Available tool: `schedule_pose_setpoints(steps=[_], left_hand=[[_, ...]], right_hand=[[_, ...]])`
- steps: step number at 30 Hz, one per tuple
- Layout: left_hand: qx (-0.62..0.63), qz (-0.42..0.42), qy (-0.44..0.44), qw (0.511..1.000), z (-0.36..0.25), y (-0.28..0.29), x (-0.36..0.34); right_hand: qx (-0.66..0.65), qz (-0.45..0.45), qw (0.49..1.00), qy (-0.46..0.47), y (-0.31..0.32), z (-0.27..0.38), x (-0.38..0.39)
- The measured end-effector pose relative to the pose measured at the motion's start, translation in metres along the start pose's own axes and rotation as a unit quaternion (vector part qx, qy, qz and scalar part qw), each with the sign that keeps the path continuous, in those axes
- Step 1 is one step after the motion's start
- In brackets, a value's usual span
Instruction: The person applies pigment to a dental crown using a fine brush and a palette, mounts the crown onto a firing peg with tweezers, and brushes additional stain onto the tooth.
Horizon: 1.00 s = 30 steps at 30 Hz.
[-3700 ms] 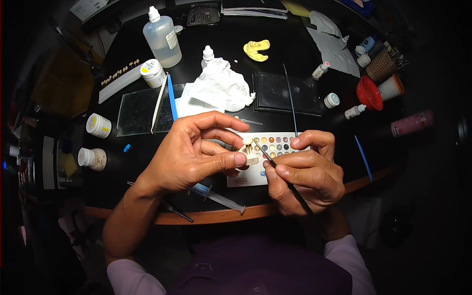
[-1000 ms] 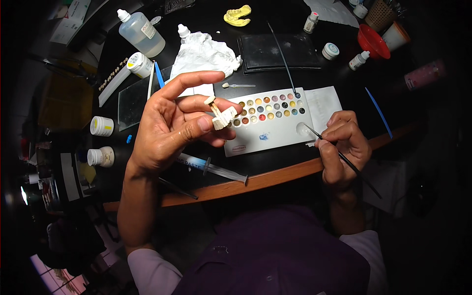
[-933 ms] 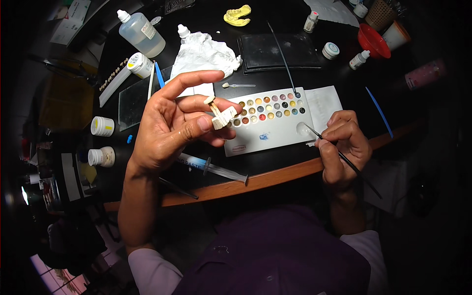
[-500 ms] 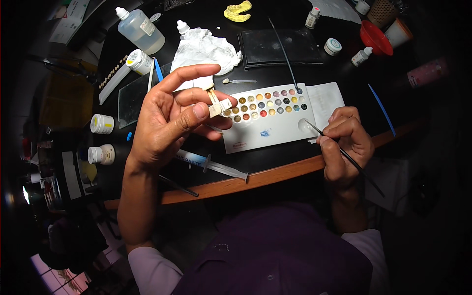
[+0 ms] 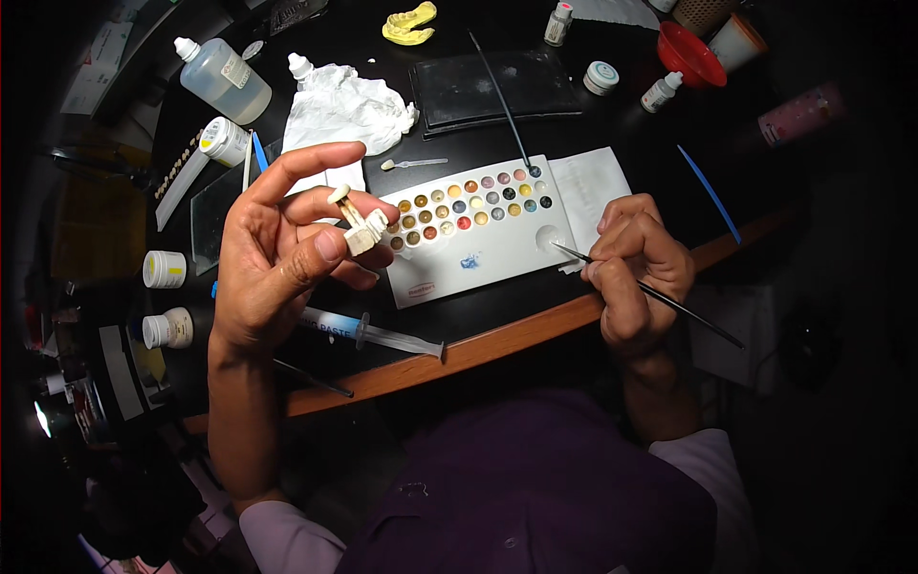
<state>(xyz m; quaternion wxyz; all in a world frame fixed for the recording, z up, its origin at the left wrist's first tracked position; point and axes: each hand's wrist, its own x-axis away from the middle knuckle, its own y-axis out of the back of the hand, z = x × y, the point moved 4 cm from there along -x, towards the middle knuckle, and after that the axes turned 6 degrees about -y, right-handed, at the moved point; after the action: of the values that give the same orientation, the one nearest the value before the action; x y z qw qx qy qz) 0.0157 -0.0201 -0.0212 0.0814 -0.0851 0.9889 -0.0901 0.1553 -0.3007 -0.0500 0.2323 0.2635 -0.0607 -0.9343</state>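
My left hand (image 5: 256,251) pinches a small off-white block (image 5: 364,236) between thumb and fingers. A short peg rises from the block, and a small tooth-like crown (image 5: 338,193) sits at its upper end. My right hand (image 5: 643,271) grips a thin dark-handled brush (image 5: 696,319) like a pen. Its fine tip reaches the round hollow (image 5: 548,235) in a white palette (image 5: 507,266). Rows of small coloured wells run along the palette's far part, and a blue smear (image 5: 470,261) marks its bare surface. Another long brush (image 5: 500,91) rests with its tip at the palette's far right corner.
A syringe (image 5: 378,337) lies near the wooden table edge (image 5: 507,337). Farther back are crumpled white tissue (image 5: 349,110), a dark flat case (image 5: 492,91), a yellow dental model (image 5: 409,24) and a large bottle (image 5: 227,84). White jars (image 5: 164,270) stand left; a red bowl (image 5: 690,55) stands back right.
The whole view has shifted, so the table's things appear farther left. My left hand has turned the block slightly, showing the crown more plainly. The brush tip stays at the palette's hollow.
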Motion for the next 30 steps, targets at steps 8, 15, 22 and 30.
schedule_pose_setpoints(steps=[8,15,22,30], left_hand=[[-0.022,-0.021,0.012,0.999,0.0042,-0.0001,0.0002],[-0.017,-0.024,0.023,0.999,0.0024,-0.0018,0.0004],[-0.016,-0.022,0.023,0.999,0.0029,-0.0023,0.0003],[-0.006,-0.018,0.021,1.0,0.0031,-0.0023,0.0007]], right_hand=[[0.019,0.015,1.0,0.007,-0.0035,-0.0012,-0.0013],[0.017,0.01,1.0,-0.005,-0.003,-0.0012,-0.0011],[0.027,0.015,1.0,0.007,-0.0032,-0.0026,-0.0016],[0.024,0.016,0.999,-0.016,-0.0048,-0.0025,-0.0006]])
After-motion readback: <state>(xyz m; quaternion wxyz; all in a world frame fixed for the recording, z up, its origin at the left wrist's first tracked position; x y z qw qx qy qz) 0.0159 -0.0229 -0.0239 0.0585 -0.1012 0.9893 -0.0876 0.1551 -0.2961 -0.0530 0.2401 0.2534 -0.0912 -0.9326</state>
